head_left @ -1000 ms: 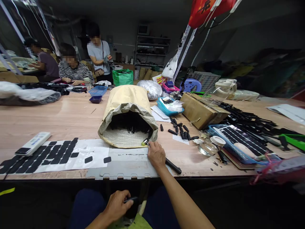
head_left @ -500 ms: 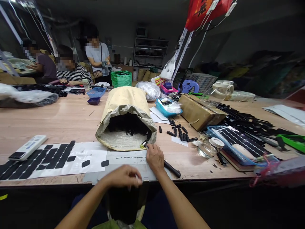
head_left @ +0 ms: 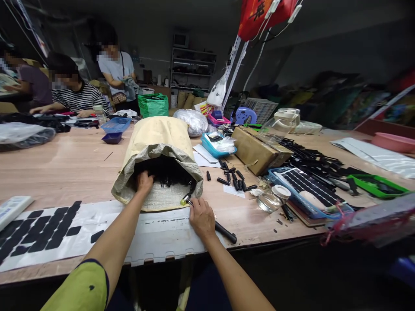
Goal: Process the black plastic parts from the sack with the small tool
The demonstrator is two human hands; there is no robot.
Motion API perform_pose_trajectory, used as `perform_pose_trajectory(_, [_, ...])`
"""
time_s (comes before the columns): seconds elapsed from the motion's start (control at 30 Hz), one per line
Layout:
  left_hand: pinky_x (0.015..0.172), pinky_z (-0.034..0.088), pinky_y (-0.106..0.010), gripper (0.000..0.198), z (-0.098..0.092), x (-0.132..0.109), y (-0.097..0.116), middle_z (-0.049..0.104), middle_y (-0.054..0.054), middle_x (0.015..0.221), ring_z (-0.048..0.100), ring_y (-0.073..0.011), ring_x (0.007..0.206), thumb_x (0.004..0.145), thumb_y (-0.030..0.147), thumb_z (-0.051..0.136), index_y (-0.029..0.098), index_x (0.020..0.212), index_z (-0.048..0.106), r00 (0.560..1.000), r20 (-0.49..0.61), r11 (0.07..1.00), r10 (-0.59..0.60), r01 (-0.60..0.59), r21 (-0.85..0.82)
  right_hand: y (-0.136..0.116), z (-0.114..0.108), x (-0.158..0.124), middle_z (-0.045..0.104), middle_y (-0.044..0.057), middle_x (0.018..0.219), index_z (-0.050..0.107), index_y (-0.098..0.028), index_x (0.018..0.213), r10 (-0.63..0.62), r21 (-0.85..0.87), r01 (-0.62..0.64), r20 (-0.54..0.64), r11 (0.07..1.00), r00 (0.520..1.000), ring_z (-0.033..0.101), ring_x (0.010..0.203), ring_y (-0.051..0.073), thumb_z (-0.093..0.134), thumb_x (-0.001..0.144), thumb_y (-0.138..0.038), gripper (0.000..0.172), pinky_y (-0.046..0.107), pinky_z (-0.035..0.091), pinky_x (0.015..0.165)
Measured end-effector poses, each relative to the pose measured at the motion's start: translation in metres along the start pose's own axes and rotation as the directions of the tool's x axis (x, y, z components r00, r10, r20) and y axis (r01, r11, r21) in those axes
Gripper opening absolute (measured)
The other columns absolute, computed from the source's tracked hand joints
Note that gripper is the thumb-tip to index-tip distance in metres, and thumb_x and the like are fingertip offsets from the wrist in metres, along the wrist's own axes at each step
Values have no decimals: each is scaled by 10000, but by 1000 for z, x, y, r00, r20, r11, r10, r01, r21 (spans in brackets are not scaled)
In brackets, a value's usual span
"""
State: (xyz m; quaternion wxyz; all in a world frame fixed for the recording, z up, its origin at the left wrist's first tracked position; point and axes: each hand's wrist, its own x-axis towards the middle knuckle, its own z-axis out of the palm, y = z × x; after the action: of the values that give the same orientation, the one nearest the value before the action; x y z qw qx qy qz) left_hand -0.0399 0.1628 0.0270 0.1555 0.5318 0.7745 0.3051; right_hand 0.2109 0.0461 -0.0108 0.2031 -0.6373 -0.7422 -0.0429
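A tan woven sack (head_left: 158, 138) lies on its side on the wooden table (head_left: 71, 168), its mouth facing me with small black parts inside. My left hand (head_left: 144, 181) reaches into the mouth of the sack; its fingers are hidden in the dark interior. At the sack's front rim, my right hand (head_left: 201, 218) is closed round a black-handled tool (head_left: 223, 232) whose metal tip with a yellow-green band (head_left: 186, 200) points toward the sack.
White sheets with black pads (head_left: 42, 229) lie at the front left. Loose black cylinders (head_left: 231, 177), a glass jar (head_left: 269, 201), a solar panel in a blue tray (head_left: 304, 190) and a cardboard box (head_left: 256, 149) stand on the right. Other people sit and stand at the far left.
My left hand has come up from my lap, crossed the table edge and gone into the sack. The right hand has stayed put on the tool. The view has shifted slightly.
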Motion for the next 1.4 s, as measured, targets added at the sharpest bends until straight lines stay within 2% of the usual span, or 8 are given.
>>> perform_pose_trajectory(0.1, [870,476,-331,274,-11,-18,-4,711,-127,1067,638,-262,1013,858,276,594,147,1078,696,1000,-4,1000,-8,8,24,0,0,-1,588,62,988,590,-217,1088,5,10,-5,2,1000,1000,502,924,200,444,932,-226,214,304,343,756])
perform_pose_trajectory(0.2, [838,469,-330,251,-19,-52,-12,698,-77,1008,603,-245,966,853,319,599,199,1041,713,994,-23,993,111,-110,43,-1,0,-1,586,64,992,593,-214,1090,7,9,-7,4,1000,1000,499,924,200,453,928,-221,214,304,337,757])
perform_pose_trajectory(0.33, [860,438,-333,201,-14,-100,-18,679,-44,968,554,-223,948,845,306,605,220,988,718,923,136,932,361,-361,-22,-2,0,-1,586,63,989,597,-211,1087,12,-1,-12,3,1000,1000,497,912,195,456,927,-216,213,303,330,746])
perform_pose_trajectory(0.47, [871,402,-354,243,-3,-124,-15,674,-43,956,533,-238,973,823,301,636,232,1047,704,881,251,910,401,-415,6,-3,0,-2,589,61,990,603,-214,1095,15,-8,-15,-3,1000,1000,500,914,191,458,930,-216,219,299,331,744])
perform_pose_trajectory(0.73, [917,364,-379,210,-1,-123,-12,675,-21,966,513,-249,1023,812,352,655,281,994,733,897,292,935,333,-353,16,2,-1,1,626,56,1003,630,-225,1121,7,32,-8,24,999,1000,538,914,183,495,924,-219,239,286,373,774])
perform_pose_trajectory(1.07, [921,374,-374,218,3,-119,-12,698,-7,946,531,-249,1032,763,375,696,308,957,770,922,297,967,250,-255,-22,-29,-17,-1,685,35,1049,663,-234,1094,27,470,-13,-23,883,999,616,976,161,422,928,-260,294,263,462,852])
perform_pose_trajectory(1.23, [925,374,-379,223,3,-120,-13,700,-11,945,533,-250,1034,770,402,693,307,957,770,921,295,965,256,-259,-32,-36,-18,-2,692,34,992,678,-227,1047,34,454,-58,61,889,998,630,910,162,440,912,-251,274,254,462,788])
perform_pose_trajectory(1.4, [928,372,-378,232,3,-120,-12,702,-8,959,529,-247,1038,767,387,691,306,971,767,921,300,968,246,-250,-29,-43,-22,-1,694,36,1011,679,-237,1068,15,440,-18,10,898,1000,629,911,157,428,922,-255,290,249,462,766])
